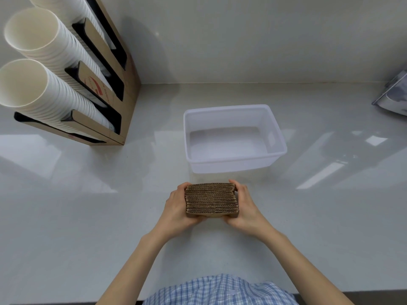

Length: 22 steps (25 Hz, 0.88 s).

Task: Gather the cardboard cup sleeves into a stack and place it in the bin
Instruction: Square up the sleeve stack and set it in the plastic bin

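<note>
A stack of brown corrugated cardboard cup sleeves (211, 200) is pressed together edge-up between both hands, just in front of me on the white counter. My left hand (176, 206) clasps its left end and my right hand (245, 208) clasps its right end. Whether the stack touches the counter is unclear. A translucent white plastic bin (279, 137) stands beyond the stack, with nothing inside it.
A cardboard cup dispenser (130, 91) with stacks of white paper cups (39, 69) stands at the back left. A silvery foil bag (394, 93) lies at the far right against the wall. The counter's front edge runs by my checked shirt.
</note>
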Tool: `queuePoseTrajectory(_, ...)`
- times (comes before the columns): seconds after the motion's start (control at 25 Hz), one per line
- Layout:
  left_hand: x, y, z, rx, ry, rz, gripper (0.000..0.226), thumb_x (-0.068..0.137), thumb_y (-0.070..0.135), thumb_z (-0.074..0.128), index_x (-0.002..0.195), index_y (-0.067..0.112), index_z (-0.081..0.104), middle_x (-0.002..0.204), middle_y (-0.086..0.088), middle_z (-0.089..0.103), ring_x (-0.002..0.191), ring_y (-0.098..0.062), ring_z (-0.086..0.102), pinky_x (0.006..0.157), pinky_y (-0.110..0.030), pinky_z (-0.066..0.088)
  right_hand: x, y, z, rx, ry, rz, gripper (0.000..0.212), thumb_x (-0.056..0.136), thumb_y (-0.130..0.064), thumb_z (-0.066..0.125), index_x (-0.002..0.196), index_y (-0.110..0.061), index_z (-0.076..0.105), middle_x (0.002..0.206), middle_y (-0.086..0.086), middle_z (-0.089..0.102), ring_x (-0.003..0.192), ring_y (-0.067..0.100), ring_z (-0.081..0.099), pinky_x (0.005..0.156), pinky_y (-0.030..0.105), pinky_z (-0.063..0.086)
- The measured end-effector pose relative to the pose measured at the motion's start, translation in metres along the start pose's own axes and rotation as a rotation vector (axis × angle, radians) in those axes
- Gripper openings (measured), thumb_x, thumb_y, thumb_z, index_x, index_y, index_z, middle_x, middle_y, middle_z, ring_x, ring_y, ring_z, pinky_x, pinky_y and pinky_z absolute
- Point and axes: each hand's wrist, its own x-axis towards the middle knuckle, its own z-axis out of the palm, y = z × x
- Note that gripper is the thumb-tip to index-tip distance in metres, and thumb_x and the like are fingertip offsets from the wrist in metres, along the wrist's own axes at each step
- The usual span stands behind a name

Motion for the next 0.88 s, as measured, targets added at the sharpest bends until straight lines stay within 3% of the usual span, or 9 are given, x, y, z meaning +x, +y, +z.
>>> queuePoseTrajectory(0.12, -0.005, 0.002, -0.003, -0.043, -0.055, -0.003, 0.076, 0.044, 0.047, 0.071, 0.107, 0.022, 0.036, 0.094, 0.005, 0.054, 0.092, -0.02, 0.057, 0.076, -0.038, 0.05, -0.002, 0.001, -0.001, 0.063, 0.009, 0.012, 0.082, 0.062, -0.02, 0.07, 0.133, -0.02, 0.029, 0.125, 0.003, 0.04, 0.121, 0.022, 0.049, 0.101, 0.038, 0.044)
queuePoseTrajectory(0.2, -0.009, 0.007, -0.008, -0.134, -0.112, -0.034, 0.077, 0.043, 0.046, 0.068, 0.106, 0.024, 0.031, 0.094, 0.007, 0.052, 0.091, -0.016, 0.056, 0.075, -0.03, 0.049, -0.007, -0.003, -0.007, 0.148, -0.032, 0.032, 0.075, 0.061, -0.018, 0.07, 0.121, -0.04, 0.03, 0.125, 0.005, 0.045, 0.115, 0.01, 0.052, 0.092, 0.025, 0.048)
queuePoseTrajectory(0.32, -0.014, 0.014, -0.013, -0.285, -0.18, -0.065, 0.069, 0.052, 0.031, 0.073, 0.106, 0.025, 0.03, 0.095, 0.008, 0.055, 0.087, -0.006, 0.058, 0.068, -0.016, 0.048, -0.013, -0.011, -0.022, 0.325, -0.107, 0.039, 0.077, 0.064, -0.007, 0.072, 0.118, -0.043, 0.032, 0.127, 0.004, 0.045, 0.111, -0.006, 0.049, 0.08, 0.005, 0.045)
queuePoseTrajectory(0.4, -0.015, 0.018, -0.016, -0.39, -0.192, -0.086, 0.062, 0.056, 0.024, 0.074, 0.103, 0.028, 0.033, 0.097, 0.008, 0.056, 0.083, 0.005, 0.059, 0.065, -0.014, 0.048, -0.015, -0.018, -0.029, 0.436, -0.103, 0.032, 0.079, 0.061, -0.011, 0.071, 0.122, -0.044, 0.032, 0.129, 0.0, 0.044, 0.114, 0.002, 0.049, 0.083, 0.008, 0.047)
queuePoseTrajectory(0.48, -0.016, 0.026, -0.019, -0.47, -0.208, -0.097, 0.062, 0.055, 0.025, 0.074, 0.102, 0.03, 0.035, 0.1, 0.007, 0.058, 0.08, 0.011, 0.059, 0.064, -0.011, 0.048, -0.016, -0.025, -0.033, 0.587, -0.094, 0.035, 0.083, 0.061, -0.01, 0.068, 0.126, -0.046, 0.031, 0.126, -0.009, 0.047, 0.106, -0.001, 0.056, 0.08, 0.016, 0.051)
queuePoseTrajectory(0.56, -0.018, 0.034, -0.022, -0.534, -0.201, -0.096, 0.069, 0.052, 0.032, 0.074, 0.108, 0.029, 0.035, 0.103, 0.007, 0.059, 0.081, 0.012, 0.06, 0.063, -0.009, 0.047, -0.015, -0.031, -0.033, 0.711, -0.056, 0.037, 0.088, 0.062, -0.009, 0.067, 0.132, -0.044, 0.025, 0.12, -0.015, 0.05, 0.1, -0.003, 0.059, 0.079, 0.02, 0.051)
queuePoseTrajectory(0.72, -0.019, 0.045, -0.024, -0.642, -0.133, -0.129, 0.079, 0.052, 0.037, 0.074, 0.119, 0.023, 0.034, 0.105, 0.007, 0.061, 0.084, 0.007, 0.061, 0.062, -0.009, 0.047, -0.01, -0.041, -0.029, 0.929, 0.054, 0.044, 0.097, 0.064, -0.012, 0.066, 0.143, -0.03, 0.012, 0.12, 0.003, 0.052, 0.107, 0.012, 0.057, 0.086, 0.028, 0.046)
queuePoseTrajectory(0.8, -0.018, 0.048, -0.021, -0.698, -0.095, -0.15, 0.074, 0.055, 0.034, 0.074, 0.119, 0.023, 0.037, 0.103, 0.009, 0.061, 0.086, 0.006, 0.061, 0.066, -0.011, 0.049, -0.006, -0.047, -0.026, 1.029, 0.064, 0.02, 0.097, 0.063, -0.017, 0.075, 0.142, -0.019, 0.02, 0.118, 0.009, 0.055, 0.108, 0.018, 0.056, 0.091, 0.029, 0.045)
queuePoseTrajectory(0.88, -0.017, 0.05, -0.017, -0.75, -0.076, -0.162, 0.084, 0.049, 0.043, 0.078, 0.12, 0.023, 0.039, 0.109, 0.005, 0.061, 0.099, -0.002, 0.061, 0.078, -0.019, 0.05, -0.004, -0.053, -0.022, 1.079, 0.035, -0.027, 0.092, 0.058, -0.027, 0.082, 0.134, -0.007, 0.035, 0.111, 0.009, 0.061, 0.107, 0.02, 0.058, 0.091, 0.027, 0.05)
